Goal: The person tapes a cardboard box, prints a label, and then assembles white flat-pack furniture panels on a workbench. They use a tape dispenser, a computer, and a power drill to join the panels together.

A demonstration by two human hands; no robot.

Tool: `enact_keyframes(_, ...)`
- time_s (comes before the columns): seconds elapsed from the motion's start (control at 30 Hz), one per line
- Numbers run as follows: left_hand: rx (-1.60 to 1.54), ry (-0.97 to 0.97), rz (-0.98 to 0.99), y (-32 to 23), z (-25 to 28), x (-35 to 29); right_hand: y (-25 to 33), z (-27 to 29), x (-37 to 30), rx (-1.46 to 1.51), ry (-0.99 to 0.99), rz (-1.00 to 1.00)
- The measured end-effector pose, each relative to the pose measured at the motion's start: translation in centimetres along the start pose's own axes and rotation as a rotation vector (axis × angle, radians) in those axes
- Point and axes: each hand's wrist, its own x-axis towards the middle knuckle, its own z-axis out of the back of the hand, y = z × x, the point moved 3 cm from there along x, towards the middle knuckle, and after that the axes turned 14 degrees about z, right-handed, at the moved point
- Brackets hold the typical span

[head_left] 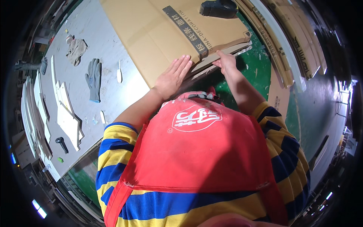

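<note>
A large brown cardboard carton (pixel 147 41) with a dark printed band lies flat at the far side of me, partly over the grey table. My left hand (pixel 172 78) rests flat on its near part, fingers stretched out and pressed side by side. At the carton's near right edge, my right hand (pixel 227 64) pinches the cardboard flap between thumb and fingers. Under that edge, thin layered pale material (pixel 236 49) shows; what it is cannot be made out. A black tape dispenser (pixel 219 9) sits on the carton's far right part.
On the grey table (pixel 113 38) to the left lie a grey work glove (pixel 93 79), a crumpled glove (pixel 76 51), a slim white tool (pixel 119 73), pale board strips (pixel 68 117) and a black handheld device (pixel 61 145). Long cardboard packs (pixel 280 41) stand at the right beside green floor (pixel 251 70).
</note>
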Motion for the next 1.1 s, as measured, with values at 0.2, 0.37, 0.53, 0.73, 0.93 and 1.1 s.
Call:
enact_keyframes(0.2, 0.257, -0.055, 0.112, -3.0, -1.3, 6.0, 1.7, 0.9, 1.4, -0.03, -0.013, -0.006)
enact_keyframes(0.37, 0.245, -0.022, 0.13, -4.6, -0.4, 8.1, 3.7, 6.3, 8.6, 0.016, -0.139, 0.031)
enact_keyframes(0.53, 0.293, -0.009, 0.127, -5.1, -1.5, 10.6, 5.8, 7.1, 10.4, -0.063, 0.048, 0.05)
enact_keyframes(0.73, 0.08, -0.014, 0.124, -5.0, -1.2, 10.9, 10.0, 7.2, 11.9, -0.023, 0.242, -0.253)
enact_keyframes(0.93, 0.003, -0.066, 0.158, -6.5, -1.4, 14.8, 12.5, 6.8, 10.9, 0.11, 0.385, -0.358)
enact_keyframes(1.1, -0.043, -0.054, 0.17, -7.3, -1.2, 15.9, 11.5, 7.1, 13.6, 0.093, 0.469, -0.473)
